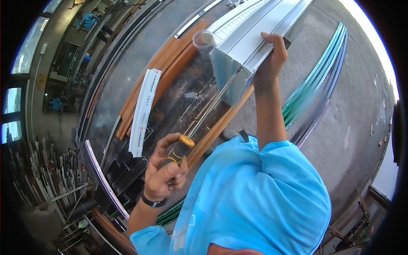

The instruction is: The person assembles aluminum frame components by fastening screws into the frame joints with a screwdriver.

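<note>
My left hand (163, 170), with a dark band at its wrist, is closed round the black and yellow handle of a screwdriver (183, 148). Its long thin shaft slants up and right, and the tip meets the end of a silver-white metal profile (259, 34) near its upper edge. My right hand (272, 57) grips that profile by its right side, the thumb lying over the top face. A clear round plastic container (204, 40) stands just left of the profile's end.
Brown profiles (174, 63) lie lengthwise on the dark worktop, with a white labelled strip (144, 112) across them. Green wrapped profiles (314, 80) lie right of my right arm. Many upright offcuts (55, 170) crowd the left. A person in blue (87, 21) is far back.
</note>
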The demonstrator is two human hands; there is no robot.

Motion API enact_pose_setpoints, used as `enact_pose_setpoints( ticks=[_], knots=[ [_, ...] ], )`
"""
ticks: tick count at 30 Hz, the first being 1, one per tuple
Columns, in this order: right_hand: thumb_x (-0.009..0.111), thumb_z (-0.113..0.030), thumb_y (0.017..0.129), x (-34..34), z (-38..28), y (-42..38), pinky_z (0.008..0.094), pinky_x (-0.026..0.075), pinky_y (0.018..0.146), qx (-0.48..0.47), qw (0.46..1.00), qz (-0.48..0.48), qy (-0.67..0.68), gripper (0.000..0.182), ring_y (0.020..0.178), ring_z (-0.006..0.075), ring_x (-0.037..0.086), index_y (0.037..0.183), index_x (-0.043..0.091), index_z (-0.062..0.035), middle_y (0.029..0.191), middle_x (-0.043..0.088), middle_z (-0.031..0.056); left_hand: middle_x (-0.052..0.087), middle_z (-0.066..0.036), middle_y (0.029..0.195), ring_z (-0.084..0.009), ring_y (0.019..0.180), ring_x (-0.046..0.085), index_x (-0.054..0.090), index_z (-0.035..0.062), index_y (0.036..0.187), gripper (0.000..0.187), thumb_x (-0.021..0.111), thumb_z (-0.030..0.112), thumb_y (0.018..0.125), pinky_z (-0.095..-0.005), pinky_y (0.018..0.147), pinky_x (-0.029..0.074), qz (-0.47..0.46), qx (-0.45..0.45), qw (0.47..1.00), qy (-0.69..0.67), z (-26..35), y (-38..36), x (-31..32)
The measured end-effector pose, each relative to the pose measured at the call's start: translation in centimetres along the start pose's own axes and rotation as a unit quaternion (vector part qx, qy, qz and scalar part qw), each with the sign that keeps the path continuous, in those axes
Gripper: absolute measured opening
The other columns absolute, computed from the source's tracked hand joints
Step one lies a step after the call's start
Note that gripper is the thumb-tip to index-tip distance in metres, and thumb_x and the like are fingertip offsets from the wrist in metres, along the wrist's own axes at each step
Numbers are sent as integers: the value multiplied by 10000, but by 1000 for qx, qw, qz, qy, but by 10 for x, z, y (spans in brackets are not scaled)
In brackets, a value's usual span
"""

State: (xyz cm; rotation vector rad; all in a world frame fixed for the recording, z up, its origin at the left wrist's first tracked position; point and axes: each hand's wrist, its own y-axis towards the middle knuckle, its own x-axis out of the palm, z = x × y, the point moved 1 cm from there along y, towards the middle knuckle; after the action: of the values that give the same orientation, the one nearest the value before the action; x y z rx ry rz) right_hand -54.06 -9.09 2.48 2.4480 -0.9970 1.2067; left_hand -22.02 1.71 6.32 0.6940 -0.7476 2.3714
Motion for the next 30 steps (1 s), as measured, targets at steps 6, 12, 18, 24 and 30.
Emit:
enact_pose_setpoints(
  ticks=[6, 12, 18, 24, 30],
  knots=[
    [603, -204, 821, -7, 8, 6, 308, 550, 696, 28, 999, -4, -17, 369, 785, 221, 640, 1081, 570, 56, 909, 600, 132, 572, -62, 743, -139, 509, 489, 548, 101, 1411, 611, 711, -21, 835, -280, 415, 391, 3, 333, 761, 556, 15, 14, -2],
    [615, -222, 808, -14, 9, 9, 324, 549, 707, 45, 998, -35, 1, 431, 796, 234, 634, 1118, 553, 72, 921, 589, 144, 624, -93, 861, -127, 576, 561, 508, 75, 1450, 604, 690, -19, 882, -277, 478, 478, 22, 254, 837, 484, 2, 13, -1],
    [618, -238, 802, -4, 10, 3, 331, 549, 703, 44, 999, 5, -32, 449, 776, 241, 625, 1111, 553, 82, 889, 571, 144, 646, -103, 903, -121, 606, 566, 493, 39, 1468, 638, 686, -47, 866, -262, 533, 511, 8, 336, 688, 643, 18, 16, 0],
    [635, -216, 837, -2, 3, 4, 331, 499, 683, 55, 998, -9, 6, 237, 763, 219, 604, 946, 599, -9, 859, 595, 106, 620, -98, 887, -84, 546, 478, 465, 61, 1482, 634, 700, 29, 894, -250, 453, 427, 31, 153, 918, 364, 11, 2, -3],
    [633, -212, 840, -10, 15, 8, 335, 514, 698, 59, 998, -20, 14, 255, 772, 225, 615, 965, 601, 9, 869, 604, 117, 607, -92, 783, -103, 490, 452, 423, 79, 1510, 671, 708, 58, 903, -256, 417, 374, 30, 135, 939, 313, 14, 7, -6]
  ],
)
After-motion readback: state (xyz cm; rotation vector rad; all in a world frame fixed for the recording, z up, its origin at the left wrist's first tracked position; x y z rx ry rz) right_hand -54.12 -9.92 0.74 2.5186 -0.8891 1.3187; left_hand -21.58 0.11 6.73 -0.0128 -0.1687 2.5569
